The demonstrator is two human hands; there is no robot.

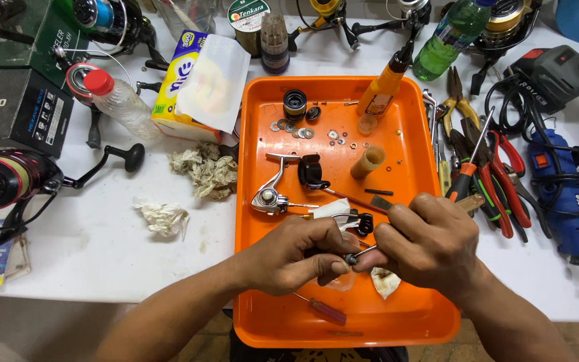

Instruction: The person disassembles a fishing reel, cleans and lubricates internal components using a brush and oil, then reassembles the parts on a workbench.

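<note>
At the bottom centre of the frame, nearest the camera, the person's left hand (289,258) and right hand (427,245) are meeting over the near half of a bright orange rectangular plastic tray (410,315). Both are closing on one small dark metal reel part with a thin shaft (351,257), the left grip pinching its knob end and the right grip wrapping round the other end; what the right palm is hiding cannot be told.

Judging by the layout, the work is sitting mid-way. Loose pieces are lying apart in the tray: a silver bail-arm piece (269,194) left of centre, a black rotor piece (311,171) beside it, small steel washers (303,131) and a black spool ring (295,104) towards the top, and a red-handled screwdriver (323,310) by the left wrist. Nothing is looking rejoined yet. Red-handled pliers (504,181) are lying on the white surface (102,261) at the right.
</note>
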